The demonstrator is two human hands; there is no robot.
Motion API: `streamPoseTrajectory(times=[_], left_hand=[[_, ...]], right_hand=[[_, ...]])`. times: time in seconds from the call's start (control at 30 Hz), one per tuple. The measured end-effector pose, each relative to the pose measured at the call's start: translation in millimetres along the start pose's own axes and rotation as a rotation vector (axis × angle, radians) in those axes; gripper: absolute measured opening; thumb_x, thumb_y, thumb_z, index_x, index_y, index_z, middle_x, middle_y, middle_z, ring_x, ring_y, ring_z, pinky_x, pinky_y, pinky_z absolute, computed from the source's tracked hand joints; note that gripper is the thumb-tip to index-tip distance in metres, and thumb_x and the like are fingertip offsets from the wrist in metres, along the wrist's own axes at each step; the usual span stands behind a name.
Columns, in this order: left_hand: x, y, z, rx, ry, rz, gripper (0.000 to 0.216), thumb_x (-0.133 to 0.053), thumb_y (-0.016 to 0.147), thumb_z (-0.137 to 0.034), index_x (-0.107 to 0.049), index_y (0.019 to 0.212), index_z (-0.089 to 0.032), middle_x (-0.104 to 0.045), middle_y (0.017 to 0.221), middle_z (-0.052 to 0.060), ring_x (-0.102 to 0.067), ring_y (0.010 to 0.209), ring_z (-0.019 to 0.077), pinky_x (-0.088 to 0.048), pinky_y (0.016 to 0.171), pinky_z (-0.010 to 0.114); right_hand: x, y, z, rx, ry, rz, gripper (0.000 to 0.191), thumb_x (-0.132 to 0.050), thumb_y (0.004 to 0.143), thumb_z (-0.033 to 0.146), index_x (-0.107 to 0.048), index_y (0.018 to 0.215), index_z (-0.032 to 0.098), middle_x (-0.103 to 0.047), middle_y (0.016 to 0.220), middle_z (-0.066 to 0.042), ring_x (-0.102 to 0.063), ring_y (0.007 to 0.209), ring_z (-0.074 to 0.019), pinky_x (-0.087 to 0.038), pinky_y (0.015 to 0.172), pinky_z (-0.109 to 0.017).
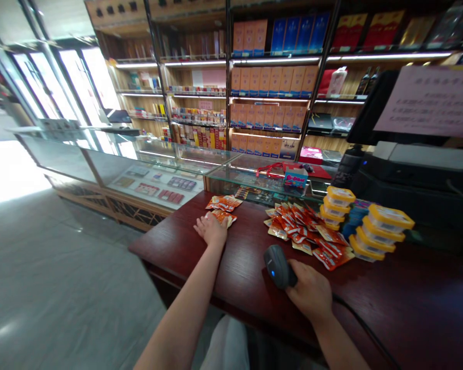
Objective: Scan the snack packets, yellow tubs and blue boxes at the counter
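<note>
My right hand is wrapped round the handle of a dark barcode scanner, whose blue light glows and whose cable runs off to the lower right. At the left end of the dark red counter, my left hand lies on an orange snack packet, fingers spread. Just behind it rests another small group of orange packets. To the right, past the scanner, a loose heap of orange and cream snack packets covers part of the counter.
Two stacks of yellow-lidded plastic tubs stand right of the heap. Behind are a monitor with a paper on it and a glass display case bearing a small blue-pink box. Shelves of boxes line the wall.
</note>
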State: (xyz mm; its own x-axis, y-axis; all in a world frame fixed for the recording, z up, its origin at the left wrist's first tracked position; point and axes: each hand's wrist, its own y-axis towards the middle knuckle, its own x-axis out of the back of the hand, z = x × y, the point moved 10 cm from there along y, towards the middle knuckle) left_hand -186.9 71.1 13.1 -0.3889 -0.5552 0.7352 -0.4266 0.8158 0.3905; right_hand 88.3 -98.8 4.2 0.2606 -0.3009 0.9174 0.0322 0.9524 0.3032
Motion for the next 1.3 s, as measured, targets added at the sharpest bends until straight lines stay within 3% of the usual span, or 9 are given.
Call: streamPoseTrajectory(times=[0.17,0.27,0.37,0.47,0.53,0.67,0.8,1.0,1.3], left_hand=[[0.4,1.5,7.9,0.082,0.004,0.000,0.092,-0.080,0.054,-0.047,-0.042,0.131,-0.014,-0.048,0.122,0.023,-0.044,0.117,0.0412,-0.032,0.097,0.053],[6.8,2.6,14.7,0.114,-0.125,-0.056,0.093,-0.083,0.051,-0.036,-0.041,0.132,-0.019,-0.044,0.121,0.017,-0.052,0.108,0.0337,-0.040,0.092,0.044],[8.1,7.0,19.6,0.075,-0.336,-0.091,0.077,-0.080,0.055,-0.028,-0.049,0.126,-0.017,-0.046,0.115,0.011,-0.056,0.100,0.0250,-0.044,0.091,0.038],[2.8,11.4,19.7,0.013,-0.550,-0.078,0.046,-0.077,0.058,-0.031,-0.063,0.099,-0.016,-0.055,0.094,0.006,-0.057,0.091,0.0229,-0.046,0.087,0.036],[-6.3,12.6,15.5,-0.019,-0.712,-0.018,0.031,-0.074,0.061,-0.034,-0.064,0.085,-0.016,-0.057,0.078,0.002,-0.057,0.079,0.0203,-0.048,0.078,0.033],[-16.8,10.7,2.2,-0.079,-0.986,0.054,0.026,-0.068,0.068,-0.036,-0.060,0.084,-0.017,-0.060,0.071,-0.001,-0.055,0.066,0.0142,-0.046,0.066,0.025],[-21.5,8.8,-8.7,-0.116,-1.096,0.127,0.033,-0.068,0.068,-0.037,-0.060,0.092,-0.016,-0.063,0.077,0.000,-0.058,0.069,0.0141,-0.047,0.068,0.025],[-22.9,5.8,-17.3,-0.151,-1.170,0.191,0.046,-0.072,0.064,-0.038,-0.061,0.103,-0.015,-0.067,0.093,0.005,-0.062,0.086,0.0190,-0.048,0.080,0.030],[-25.4,6.3,-16.3,-0.171,-1.128,0.158,0.038,-0.071,0.066,-0.030,-0.063,0.099,-0.014,-0.067,0.092,0.006,-0.062,0.085,0.0200,-0.048,0.081,0.034]], right_hand=[[-2.3,-0.1,0.5,0.015,-0.024,-0.003,0.030,-0.054,0.072,0.018,-0.062,0.101,0.021,-0.069,0.097,-0.004,-0.062,0.090,-0.0197,-0.039,0.075,-0.027],[-2.9,0.2,-0.3,0.009,-0.040,-0.012,0.030,-0.055,0.072,0.019,-0.061,0.101,0.021,-0.069,0.095,-0.004,-0.062,0.088,-0.0196,-0.039,0.074,-0.027],[-2.7,0.4,-0.1,0.007,-0.037,-0.016,0.029,-0.055,0.073,0.020,-0.061,0.101,0.021,-0.069,0.096,-0.004,-0.062,0.089,-0.0194,-0.039,0.074,-0.027],[-2.6,0.5,-0.2,0.000,-0.022,-0.010,0.029,-0.056,0.072,0.019,-0.061,0.101,0.022,-0.069,0.096,-0.003,-0.062,0.090,-0.0191,-0.038,0.074,-0.026],[-2.5,0.6,0.3,0.001,-0.018,-0.005,0.029,-0.056,0.073,0.019,-0.061,0.101,0.022,-0.069,0.096,-0.004,-0.062,0.091,-0.0196,-0.038,0.075,-0.026],[-2.8,2.2,5.7,0.025,-0.024,0.019,0.033,-0.057,0.073,0.019,-0.060,0.106,0.021,-0.069,0.097,-0.005,-0.062,0.091,-0.0204,-0.038,0.076,-0.027],[1.8,7.2,8.7,-0.035,0.043,0.066,0.029,-0.060,0.072,0.020,-0.062,0.102,0.022,-0.070,0.091,-0.004,-0.064,0.083,-0.0206,-0.038,0.069,-0.026],[13.3,20.0,20.1,-0.069,0.397,0.086,0.028,-0.064,0.074,0.032,-0.067,0.100,0.023,-0.072,0.083,-0.004,-0.066,0.083,-0.0221,-0.042,0.066,-0.026],[13.6,23.8,23.9,-0.090,0.403,0.085,0.028,-0.066,0.072,0.036,-0.069,0.097,0.022,-0.073,0.081,-0.006,-0.067,0.082,-0.0232,-0.045,0.067,-0.026]])
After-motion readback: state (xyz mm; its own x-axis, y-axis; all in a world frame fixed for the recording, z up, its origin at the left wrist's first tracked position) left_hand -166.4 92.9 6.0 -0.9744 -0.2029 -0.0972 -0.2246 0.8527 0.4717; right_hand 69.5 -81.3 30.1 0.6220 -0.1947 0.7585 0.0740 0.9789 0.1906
